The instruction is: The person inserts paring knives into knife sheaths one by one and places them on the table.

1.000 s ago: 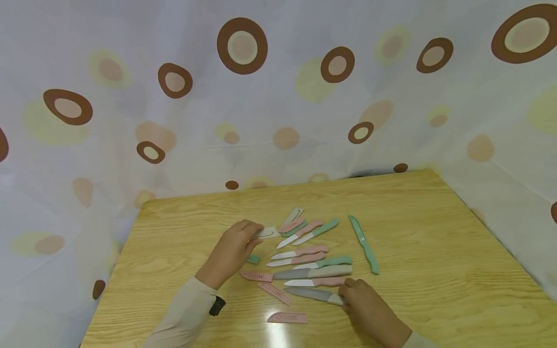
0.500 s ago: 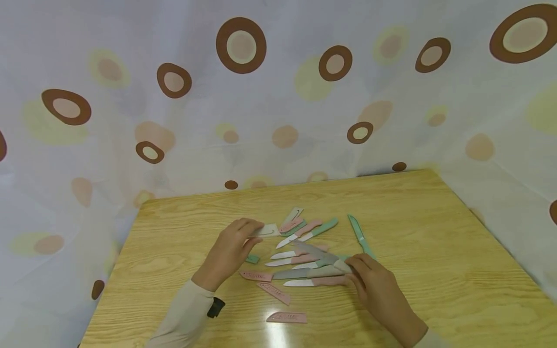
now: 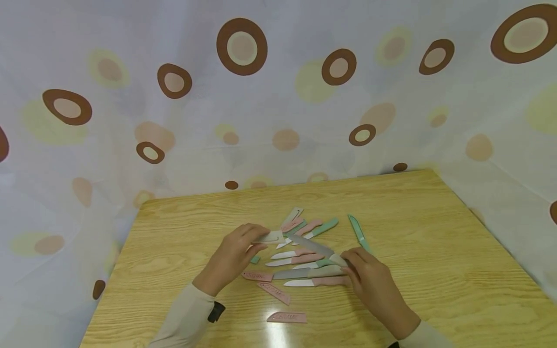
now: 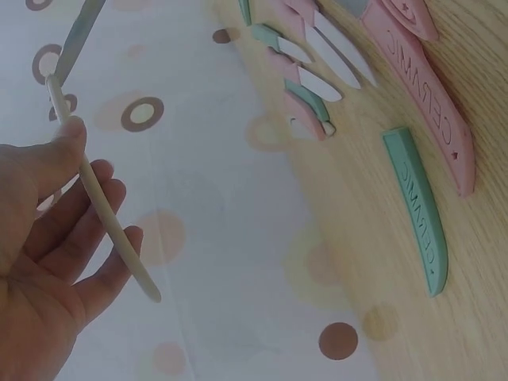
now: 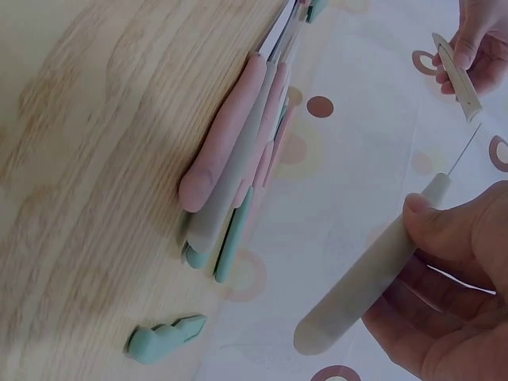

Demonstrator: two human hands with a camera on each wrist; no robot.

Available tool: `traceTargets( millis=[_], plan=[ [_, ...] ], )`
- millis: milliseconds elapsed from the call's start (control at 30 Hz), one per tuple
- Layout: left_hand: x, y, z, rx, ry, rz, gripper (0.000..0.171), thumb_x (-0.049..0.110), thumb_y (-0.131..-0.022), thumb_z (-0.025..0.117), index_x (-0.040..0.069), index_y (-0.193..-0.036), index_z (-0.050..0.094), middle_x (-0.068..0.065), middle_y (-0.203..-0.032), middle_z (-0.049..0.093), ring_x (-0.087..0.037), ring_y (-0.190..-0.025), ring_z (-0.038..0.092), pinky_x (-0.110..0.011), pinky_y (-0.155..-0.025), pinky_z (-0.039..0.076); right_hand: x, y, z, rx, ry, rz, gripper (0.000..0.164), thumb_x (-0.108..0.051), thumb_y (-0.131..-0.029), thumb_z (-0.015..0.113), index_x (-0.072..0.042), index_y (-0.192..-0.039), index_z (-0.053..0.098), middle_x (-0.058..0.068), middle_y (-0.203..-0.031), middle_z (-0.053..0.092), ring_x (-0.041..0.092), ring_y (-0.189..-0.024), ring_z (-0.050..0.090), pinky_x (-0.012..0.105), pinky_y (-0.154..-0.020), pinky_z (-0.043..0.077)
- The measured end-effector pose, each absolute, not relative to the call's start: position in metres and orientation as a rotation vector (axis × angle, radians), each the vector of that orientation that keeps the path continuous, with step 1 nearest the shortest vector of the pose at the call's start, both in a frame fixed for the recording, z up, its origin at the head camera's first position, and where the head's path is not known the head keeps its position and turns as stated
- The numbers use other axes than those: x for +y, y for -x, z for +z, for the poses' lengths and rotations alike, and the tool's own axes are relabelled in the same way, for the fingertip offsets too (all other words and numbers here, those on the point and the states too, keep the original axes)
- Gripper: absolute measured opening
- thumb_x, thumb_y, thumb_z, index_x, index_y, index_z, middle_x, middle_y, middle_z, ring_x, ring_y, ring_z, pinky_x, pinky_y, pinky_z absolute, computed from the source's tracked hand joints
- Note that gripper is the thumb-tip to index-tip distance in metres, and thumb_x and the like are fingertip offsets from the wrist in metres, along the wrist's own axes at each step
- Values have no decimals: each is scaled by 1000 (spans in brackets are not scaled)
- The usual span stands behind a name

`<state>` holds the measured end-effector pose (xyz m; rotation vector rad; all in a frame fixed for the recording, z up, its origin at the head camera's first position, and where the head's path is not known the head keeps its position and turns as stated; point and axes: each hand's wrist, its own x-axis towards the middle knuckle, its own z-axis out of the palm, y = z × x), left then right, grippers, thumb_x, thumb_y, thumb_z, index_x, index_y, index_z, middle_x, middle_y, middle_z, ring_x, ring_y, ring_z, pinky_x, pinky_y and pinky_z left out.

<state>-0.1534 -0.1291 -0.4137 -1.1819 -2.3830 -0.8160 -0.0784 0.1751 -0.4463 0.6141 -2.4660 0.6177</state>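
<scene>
Lower centre, head view: left hand (image 3: 230, 254) pinches sheath (image 3: 273, 236); right hand (image 3: 371, 278) grips knife (image 3: 317, 248) by handle (image 5: 369, 270). Both judged light, stiff; blade (image 3: 306, 242) possibly brittle. Best hold: handle.

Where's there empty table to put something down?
The table is bare right of the rightmost green knife and left of the left hand. The middle is crowded: knives and sheaths lie together, and the right hand holds a grey knife.

The person's left sleeve (image 3: 183, 314) is cream, long and lightly creased; a small black wrist device (image 3: 216, 311) sits at its cuff. The right sleeve (image 3: 424, 337) matches in colour, with a black item (image 3: 393, 345) partly visible at the near edge. Left hand (image 3: 232, 255) and right hand (image 3: 372, 280) are bare.
</scene>
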Motion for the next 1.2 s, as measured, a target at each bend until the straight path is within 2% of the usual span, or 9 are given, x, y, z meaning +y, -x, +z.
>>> traceTargets(
  millis=[467,633,900,1200],
  plan=[
    [-128,150,-419,-2374,1220,-784,30,7,-85,64,2,-115,59,-5,-112,58,-15,-99,56,-18,-83,46,177,79,-450,-2478,-670,553,28,4,-69,76,5,-94,65,11,-92,59,20,-77,60,25,-64,53],
    [-126,150,-420,-2373,1238,-667,29,7,-85,65,1,-113,61,-6,-110,58,-17,-102,54,-19,-87,43,182,83,-444,-2475,-701,397,29,10,-65,76,8,-91,64,12,-90,58,21,-76,57,27,-64,53],
    [-116,151,-427,-2365,1287,-524,29,8,-81,69,2,-109,63,-6,-107,59,-18,-99,55,-23,-88,44,183,85,-437,-2468,-735,316,36,18,-59,75,4,-90,61,11,-92,57,26,-82,57,31,-71,52],
    [-108,149,-432,-2337,1301,-495,31,7,-80,70,1,-110,61,-8,-107,59,-19,-99,55,-27,-87,44,171,85,-437,-2468,-760,276,47,12,-50,82,4,-91,61,11,-92,57,25,-82,55,29,-71,52]
  ],
)
